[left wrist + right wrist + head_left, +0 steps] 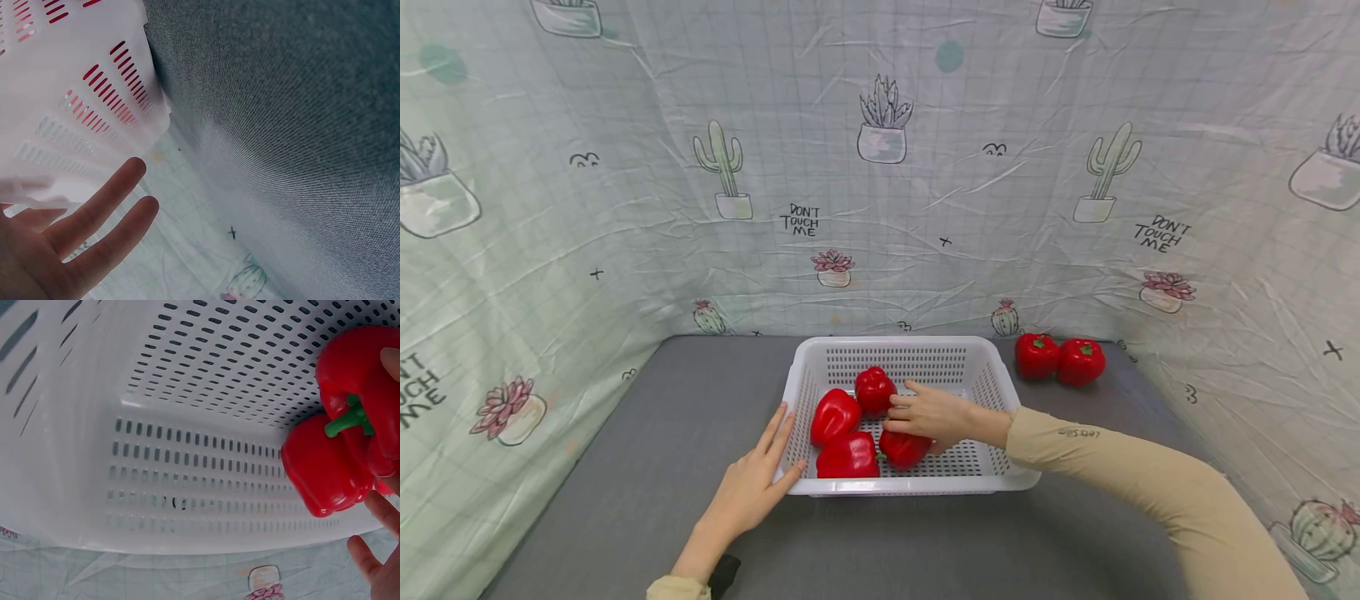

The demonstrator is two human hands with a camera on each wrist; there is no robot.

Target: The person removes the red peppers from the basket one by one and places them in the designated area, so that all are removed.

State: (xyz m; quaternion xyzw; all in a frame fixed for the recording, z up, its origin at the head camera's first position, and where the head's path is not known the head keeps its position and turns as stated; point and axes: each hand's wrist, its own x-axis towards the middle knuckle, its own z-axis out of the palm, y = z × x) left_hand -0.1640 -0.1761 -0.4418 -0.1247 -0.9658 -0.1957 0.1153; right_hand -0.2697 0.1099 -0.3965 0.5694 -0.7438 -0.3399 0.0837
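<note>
A white slotted plastic basket (pixel 917 486) holds several red bell peppers, among them one at the back (pixel 875 390), one at the left (pixel 835 417) and one at the front left (pixel 847 456). My right hand (pixel 936 415) reaches in over the right side and grips another bell pepper (pixel 904 450), whose green stem shows in the right wrist view. There, thumb and fingers lie on opposite sides of that pepper (pixel 359 369). At the basket's left front corner, my left hand (pixel 752 483) rests on the rim with fingers spread and straight.
Two more red bell peppers, one (pixel 1037 357) beside the other (pixel 1081 362), stand on the grey table (pixel 647 467) behind the basket's right side. A cloth (pixel 820 183) printed with potted cacti hangs around the back and sides.
</note>
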